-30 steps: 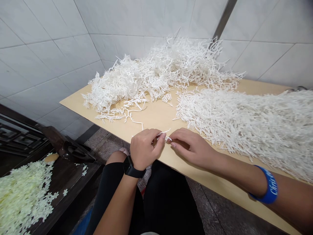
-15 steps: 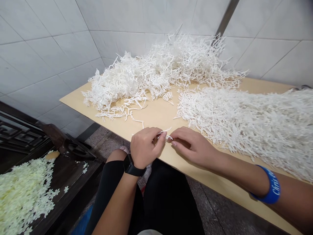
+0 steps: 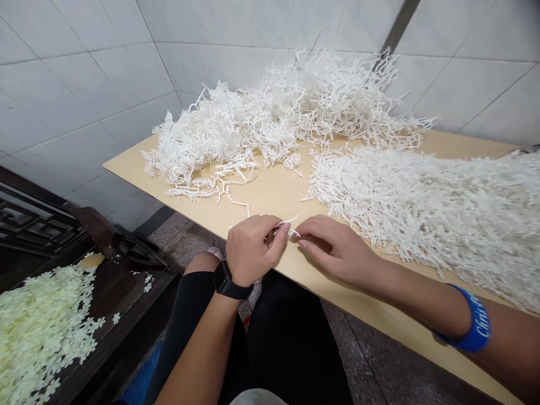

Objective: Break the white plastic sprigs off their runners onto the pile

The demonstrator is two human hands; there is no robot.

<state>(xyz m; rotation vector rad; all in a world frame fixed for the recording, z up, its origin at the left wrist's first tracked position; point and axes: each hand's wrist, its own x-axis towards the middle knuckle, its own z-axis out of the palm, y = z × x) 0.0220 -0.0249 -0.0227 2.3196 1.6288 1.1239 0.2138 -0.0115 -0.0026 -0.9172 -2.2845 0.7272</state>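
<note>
My left hand (image 3: 252, 247) is closed, its thumb and forefinger pinching a thin, white, branching plastic stem (image 3: 290, 220) over the table's near edge. Part of the stem is hidden behind those fingers. Close by on the right, my right hand (image 3: 337, 247) has its fingers curled and its thumb and forefinger at the stem's curved end. A loose white branched piece (image 3: 228, 188) lies on the table beyond my left hand.
A tangled heap of white branched plastic (image 3: 274, 112) stands at the back of the tan tabletop (image 3: 274, 191). Many short white stems (image 3: 422, 208) are piled at right. Pale yellow-green plastic blossoms (image 3: 46, 326) cover part of a dark wooden bench at left. Tiled walls (image 3: 211, 67) border the table.
The view has shifted slightly. Both hands keep nearly the same pose around the stem, with the right thumb and forefinger still at its end.
</note>
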